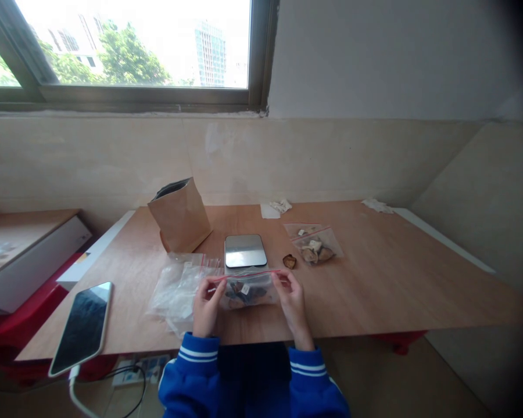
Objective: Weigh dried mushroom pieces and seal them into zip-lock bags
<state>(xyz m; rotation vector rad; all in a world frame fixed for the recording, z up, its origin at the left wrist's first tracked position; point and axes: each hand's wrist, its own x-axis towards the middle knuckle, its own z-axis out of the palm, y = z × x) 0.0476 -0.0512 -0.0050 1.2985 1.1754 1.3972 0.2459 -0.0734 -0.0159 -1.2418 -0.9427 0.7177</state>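
Observation:
A clear zip bag (257, 296) with a red seal strip holds dark dried pieces and a small white packet. My left hand (208, 305) pinches its top left corner, and my right hand (291, 302) grips the top right corner. The bag is at the table's front edge, just before a small digital scale (245, 251) with a bare metal plate; its front part is partly hidden by the bag. Right of the scale lies one brown dried slice (289, 261). Beyond it are two filled zip bags, the nearer bag (317, 249) holding brown dried pieces.
Flat zip bags (176, 290) lie by my left hand. Behind them stands an open brown paper pouch (181, 217). A phone (82, 325) with a white cable sits at the left edge. Crumpled tissue (281, 205) lies near the wall.

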